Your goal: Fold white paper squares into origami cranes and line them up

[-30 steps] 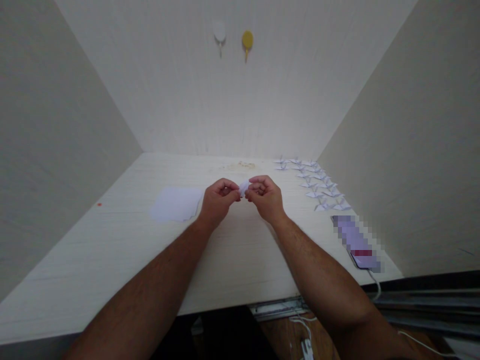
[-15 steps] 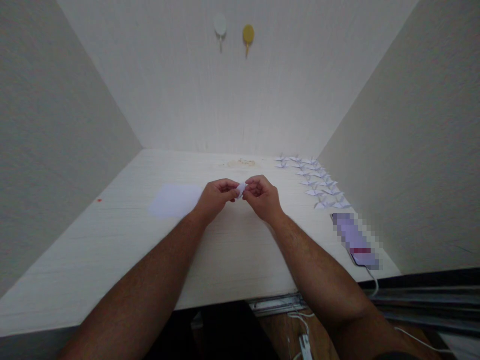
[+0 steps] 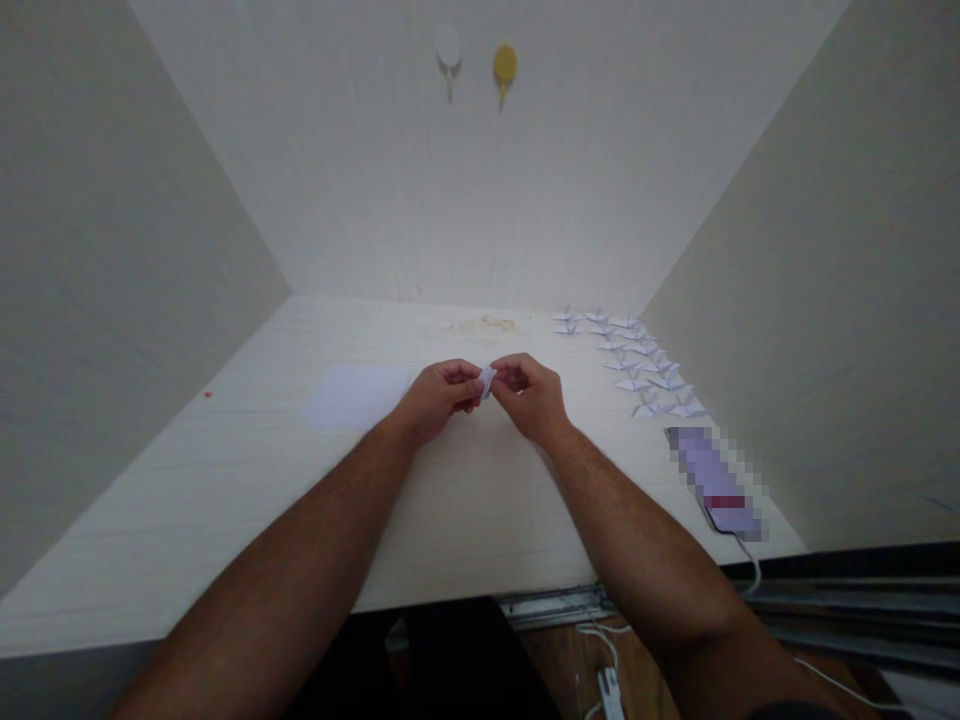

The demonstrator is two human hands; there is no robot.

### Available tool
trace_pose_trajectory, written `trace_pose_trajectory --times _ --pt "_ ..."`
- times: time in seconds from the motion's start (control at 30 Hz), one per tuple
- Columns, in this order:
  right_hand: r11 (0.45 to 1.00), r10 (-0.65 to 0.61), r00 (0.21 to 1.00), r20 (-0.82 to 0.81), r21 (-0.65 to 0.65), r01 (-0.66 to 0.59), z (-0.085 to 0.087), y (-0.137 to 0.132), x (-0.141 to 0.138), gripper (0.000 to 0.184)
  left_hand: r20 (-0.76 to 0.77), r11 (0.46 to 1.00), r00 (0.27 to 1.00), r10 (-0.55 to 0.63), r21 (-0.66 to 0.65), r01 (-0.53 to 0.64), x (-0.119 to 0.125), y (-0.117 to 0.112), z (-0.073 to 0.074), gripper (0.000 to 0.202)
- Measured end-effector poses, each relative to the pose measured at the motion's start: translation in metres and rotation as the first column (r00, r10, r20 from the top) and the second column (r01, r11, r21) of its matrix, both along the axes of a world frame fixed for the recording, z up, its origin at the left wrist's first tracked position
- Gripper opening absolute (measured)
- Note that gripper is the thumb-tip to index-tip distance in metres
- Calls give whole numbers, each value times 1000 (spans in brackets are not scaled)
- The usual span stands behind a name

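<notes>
Between my two hands, above the middle of the table, is a small folded piece of white paper (image 3: 487,381). My left hand (image 3: 441,398) pinches its left side between thumb and fingers. The thumb and forefinger of my right hand (image 3: 531,396) close on its right side. Fingers cover part of the paper, so its full shape is hidden. To the left, partly behind my left wrist, white paper sheets (image 3: 352,395) lie flat. Several folded white paper cranes (image 3: 637,365) stand in rows at the right back of the table.
A phone (image 3: 712,485), its screen blurred out, lies near the table's right edge with a white cable (image 3: 752,570) running off it. Walls enclose the table (image 3: 247,480) at the back and sides. Two hooks, one white (image 3: 448,48) and one yellow (image 3: 505,64), are on the back wall.
The folded paper is turned slightly and shows more of its face between my fingers. Both hands stay nearly in place; the whole view has shifted a little.
</notes>
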State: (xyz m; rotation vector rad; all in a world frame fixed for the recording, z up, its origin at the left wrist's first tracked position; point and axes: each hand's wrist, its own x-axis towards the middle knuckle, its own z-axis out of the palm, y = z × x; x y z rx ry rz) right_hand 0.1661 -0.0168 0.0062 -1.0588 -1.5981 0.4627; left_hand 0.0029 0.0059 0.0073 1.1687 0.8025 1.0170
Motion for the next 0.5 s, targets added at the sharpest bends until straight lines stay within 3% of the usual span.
trace_pose_trajectory --times 0.3,0.5 --pt "997 44 995 92 -67 -38 2 0 7 11 -12 998 998 -64 0 64 -5 -1 3 27" --pt "997 46 983 175 45 -55 0 1 10 3 -81 994 992 -100 42 103 -8 1 2 27"
